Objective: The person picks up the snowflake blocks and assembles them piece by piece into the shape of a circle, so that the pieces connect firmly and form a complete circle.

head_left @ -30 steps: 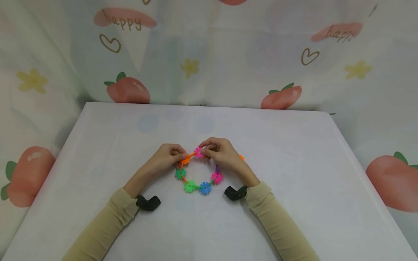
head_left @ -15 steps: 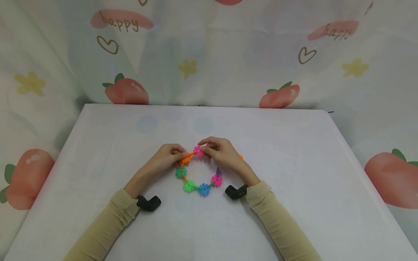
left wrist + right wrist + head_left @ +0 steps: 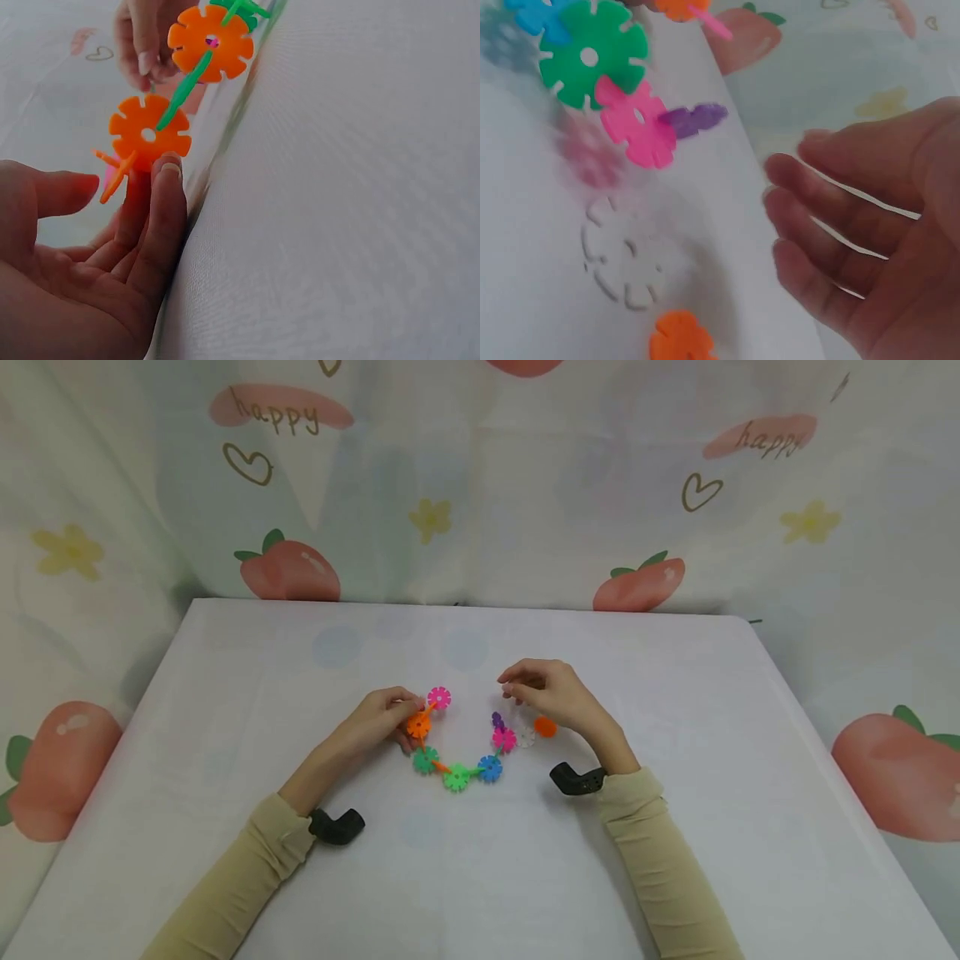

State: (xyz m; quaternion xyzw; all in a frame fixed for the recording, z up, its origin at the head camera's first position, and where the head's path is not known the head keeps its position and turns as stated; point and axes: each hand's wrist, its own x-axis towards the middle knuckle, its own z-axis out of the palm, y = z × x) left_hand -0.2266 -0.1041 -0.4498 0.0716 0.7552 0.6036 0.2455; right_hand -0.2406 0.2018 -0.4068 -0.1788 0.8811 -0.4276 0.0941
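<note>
My left hand (image 3: 375,720) holds a chain of interlocking snowflake discs (image 3: 456,778) near its left end. In the left wrist view, its fingers are against an orange disc (image 3: 131,127). A pink disc (image 3: 438,697) tops that end; green and blue discs follow along the curve. At the other end are a pink disc (image 3: 641,135) and a purple disc (image 3: 699,120), seen nearly edge-on in the right wrist view. My right hand (image 3: 558,693) hovers beyond that end, fingers loosely bent, holding nothing. The chain forms a U with its two ends apart.
A white disc (image 3: 527,737) and a loose orange disc (image 3: 546,727) lie on the white table (image 3: 675,693) below my right hand. Black wrist mounts (image 3: 577,779) stick out by both cuffs. A printed curtain (image 3: 525,510) hangs behind the table.
My right hand has let go of the pink disc and moved right. The ring-like curve has spread into a U, and the white and orange discs have come into fuller view.
</note>
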